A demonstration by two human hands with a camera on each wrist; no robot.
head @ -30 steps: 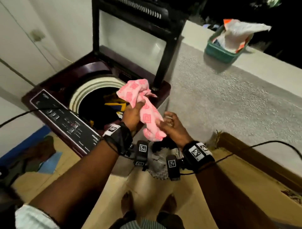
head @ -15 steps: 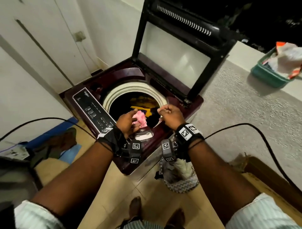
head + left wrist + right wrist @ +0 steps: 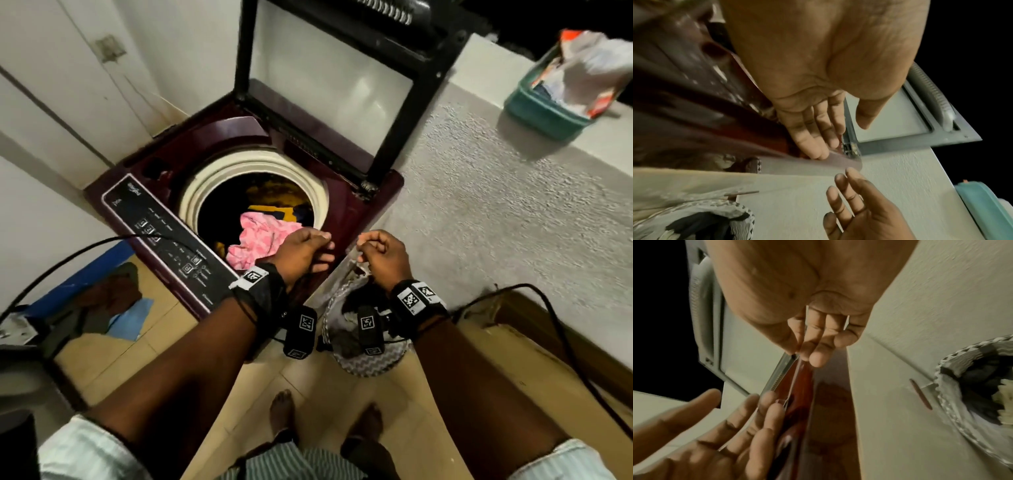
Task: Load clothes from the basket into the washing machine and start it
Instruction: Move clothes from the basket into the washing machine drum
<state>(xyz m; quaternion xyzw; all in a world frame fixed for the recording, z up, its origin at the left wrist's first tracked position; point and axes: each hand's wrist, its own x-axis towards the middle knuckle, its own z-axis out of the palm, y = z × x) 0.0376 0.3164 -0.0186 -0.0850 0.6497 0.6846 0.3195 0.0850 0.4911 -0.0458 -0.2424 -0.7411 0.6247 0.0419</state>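
The maroon top-loading washing machine [image 3: 352, 219] stands with its lid [image 3: 329, 85] raised. In its drum a pink patterned cloth [image 3: 260, 240] lies on yellow and dark clothes. My left hand [image 3: 308, 251] hovers over the drum's near right rim, fingers relaxed and holding nothing [image 3: 840, 139]. My right hand [image 3: 378, 251] hangs just right of the machine's corner, loosely curled and also holding nothing [image 3: 813, 344]. Below my wrists on the floor stands the grey zigzag-patterned laundry basket [image 3: 363, 363], with dark and pale clothes inside [image 3: 972, 386].
The control panel [image 3: 164, 246] runs along the machine's left front. A teal basket [image 3: 548, 106] of clothes sits on the white ledge at the back right. A blue mat with dark cloth [image 3: 113, 301] lies on the floor at left. Black cables [image 3: 565, 335] trail from both wrists.
The pink cloth left my hands and now lies in the drum. Both hands have drawn back to the machine's near right corner, holding nothing.
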